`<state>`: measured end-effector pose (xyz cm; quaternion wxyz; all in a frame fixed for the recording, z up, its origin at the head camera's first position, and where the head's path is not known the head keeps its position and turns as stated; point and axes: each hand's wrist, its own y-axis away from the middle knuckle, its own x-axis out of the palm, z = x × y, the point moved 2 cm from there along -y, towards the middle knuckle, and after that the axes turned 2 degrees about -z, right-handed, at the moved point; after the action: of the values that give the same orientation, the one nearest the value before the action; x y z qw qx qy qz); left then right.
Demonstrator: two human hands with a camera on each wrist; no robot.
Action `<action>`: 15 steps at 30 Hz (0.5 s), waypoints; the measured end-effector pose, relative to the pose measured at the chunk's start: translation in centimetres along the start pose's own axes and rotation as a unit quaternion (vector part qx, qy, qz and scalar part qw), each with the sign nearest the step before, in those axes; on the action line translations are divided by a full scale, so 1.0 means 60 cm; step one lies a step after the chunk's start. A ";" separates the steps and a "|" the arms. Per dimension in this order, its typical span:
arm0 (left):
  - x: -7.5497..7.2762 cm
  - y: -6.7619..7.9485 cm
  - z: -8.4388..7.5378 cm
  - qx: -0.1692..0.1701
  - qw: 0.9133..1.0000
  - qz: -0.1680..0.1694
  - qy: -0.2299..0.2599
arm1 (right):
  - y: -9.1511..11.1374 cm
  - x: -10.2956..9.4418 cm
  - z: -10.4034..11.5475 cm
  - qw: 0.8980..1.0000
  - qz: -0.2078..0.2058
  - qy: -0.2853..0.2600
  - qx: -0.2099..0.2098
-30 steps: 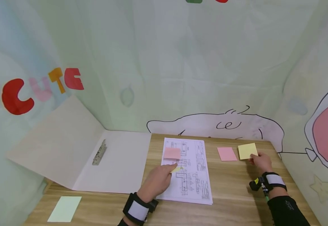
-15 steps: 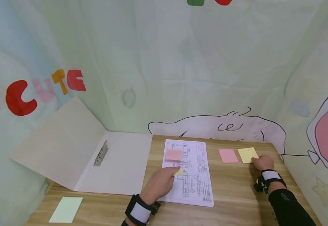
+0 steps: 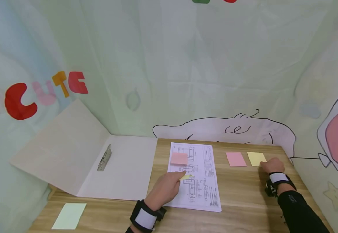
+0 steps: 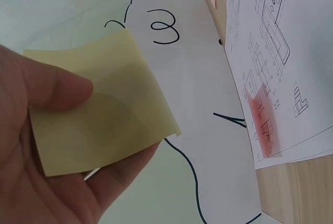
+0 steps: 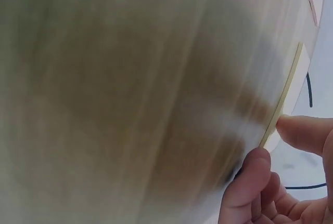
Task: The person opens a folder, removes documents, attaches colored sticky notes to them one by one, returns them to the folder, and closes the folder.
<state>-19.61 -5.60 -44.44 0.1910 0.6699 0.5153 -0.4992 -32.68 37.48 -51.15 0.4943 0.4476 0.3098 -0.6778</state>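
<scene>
My left hand [image 3: 163,189] pinches a single yellow sticky note [image 4: 119,73] between thumb and fingers, held above printed sheets with technical drawings [image 3: 205,197]. A pink sticky note [image 3: 179,158] lies on the upper left of those sheets. At the right of the table, a yellow sticky note pad [image 3: 255,158] lies flat. The right hand [image 3: 273,165] holds its near right corner; in the right wrist view thumb and index finger meet the pad's edge [image 5: 285,91]. Just left of it lies a pink sticky note pad [image 3: 236,159].
An open white folder [image 3: 125,178] with a metal clip [image 3: 104,158] takes up the left of the wooden table [image 3: 244,207], its cover leaning up. Pale green paper [image 3: 68,216] lies at the front left. A printed curtain [image 3: 169,64] hangs behind the table.
The right hand has lowered the yellow pad from a slight tilt to flat on the table beside the pink pad. My left hand stays nearly still with its yellow note.
</scene>
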 end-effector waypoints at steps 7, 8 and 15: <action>0.000 0.004 -0.009 0.005 1.000 0.004 -0.008 | 0.015 -0.002 0.021 0.999 -0.015 -0.026 -0.038; 0.000 0.004 -0.010 0.006 1.000 0.005 -0.013 | 0.017 -0.001 0.029 0.998 -0.014 -0.029 -0.051; 0.002 0.006 -0.017 0.020 0.999 0.011 -0.049 | 0.052 -0.008 0.108 0.991 0.017 -0.074 -0.108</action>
<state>-18.79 -4.89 -44.20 0.2078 0.6543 0.4879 -0.5392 -31.60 31.06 -48.02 0.5728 0.3451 0.3363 -0.6631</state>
